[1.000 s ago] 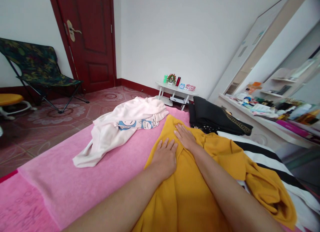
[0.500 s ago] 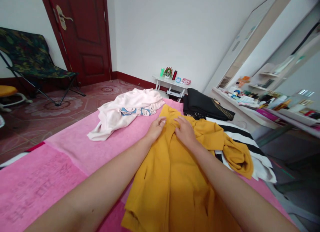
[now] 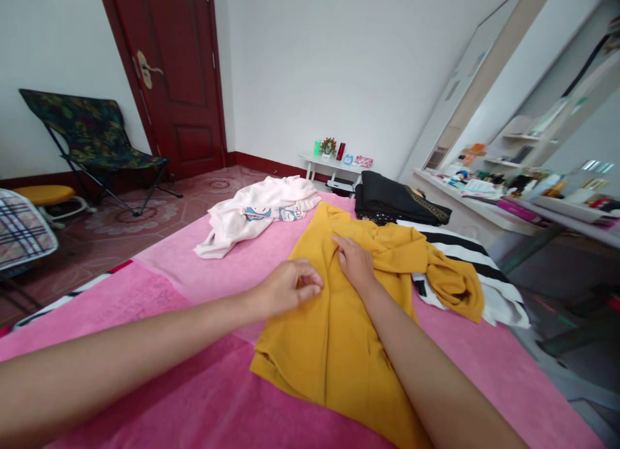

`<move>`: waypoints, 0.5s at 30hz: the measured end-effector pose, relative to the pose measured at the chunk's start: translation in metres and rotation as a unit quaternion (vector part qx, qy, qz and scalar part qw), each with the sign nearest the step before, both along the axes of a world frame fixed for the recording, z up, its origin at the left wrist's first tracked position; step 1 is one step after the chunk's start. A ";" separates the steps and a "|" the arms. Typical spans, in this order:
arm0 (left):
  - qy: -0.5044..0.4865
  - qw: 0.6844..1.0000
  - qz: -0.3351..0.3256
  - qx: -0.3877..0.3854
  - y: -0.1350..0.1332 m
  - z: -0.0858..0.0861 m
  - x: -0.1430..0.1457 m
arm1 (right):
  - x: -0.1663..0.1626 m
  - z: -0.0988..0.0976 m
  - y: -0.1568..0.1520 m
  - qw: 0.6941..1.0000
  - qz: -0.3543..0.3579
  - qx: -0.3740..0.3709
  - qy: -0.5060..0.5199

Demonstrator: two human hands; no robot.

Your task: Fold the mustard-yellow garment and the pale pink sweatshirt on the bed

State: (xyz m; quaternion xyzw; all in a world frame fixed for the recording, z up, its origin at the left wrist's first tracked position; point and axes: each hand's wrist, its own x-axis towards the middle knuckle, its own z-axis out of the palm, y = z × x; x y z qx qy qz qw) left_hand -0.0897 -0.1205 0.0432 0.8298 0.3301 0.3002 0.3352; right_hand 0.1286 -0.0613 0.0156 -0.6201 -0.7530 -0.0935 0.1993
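A mustard-yellow garment point(image 3: 334, 333) lies spread on the pink bedcover point(image 3: 194, 384). My left hand point(image 3: 285, 287) is at the garment's left edge, fingers curled in a pinch on the yellow cloth. My right hand point(image 3: 356, 263) lies on the upper part of the garment, fingers pressed flat on the fabric. One yellow sleeve point(image 3: 453, 278) trails to the right over a black-and-white striped cloth point(image 3: 465, 255).
A white garment with a blue cartoon print point(image 3: 259, 213) lies crumpled further up the bed. A folded black garment point(image 3: 394, 200) sits at the far end. A small white table point(image 3: 334, 168), a folding chair point(image 3: 97, 139), a red door point(image 3: 169, 68) and a cluttered dresser point(image 3: 508, 197) stand around the bed.
My left hand slid back down the garment's left edge and curled into a pinch. My right hand stayed on the upper cloth. The view pulled back, showing more of the bed.
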 end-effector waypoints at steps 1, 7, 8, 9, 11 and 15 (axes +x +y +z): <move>0.035 0.999 -0.032 0.018 -0.019 0.010 -0.006 | 0.000 0.000 0.001 1.000 0.000 -0.008 -0.004; 0.243 0.964 -0.088 0.070 -0.088 0.034 -0.004 | 0.001 -0.004 0.007 0.999 -0.001 -0.032 0.009; 0.263 0.959 -0.078 0.074 -0.091 0.031 0.000 | 0.002 -0.005 0.008 0.999 0.005 -0.029 0.020; 0.276 0.956 -0.071 0.074 -0.093 0.028 0.003 | 0.003 -0.005 0.009 0.999 0.012 -0.025 0.033; 0.278 0.956 -0.070 0.063 -0.092 0.019 0.009 | 0.005 -0.007 0.011 0.998 0.026 -0.017 0.058; 0.248 0.963 -0.108 0.006 -0.083 0.018 0.010 | 0.009 -0.009 0.015 0.994 0.040 0.003 0.104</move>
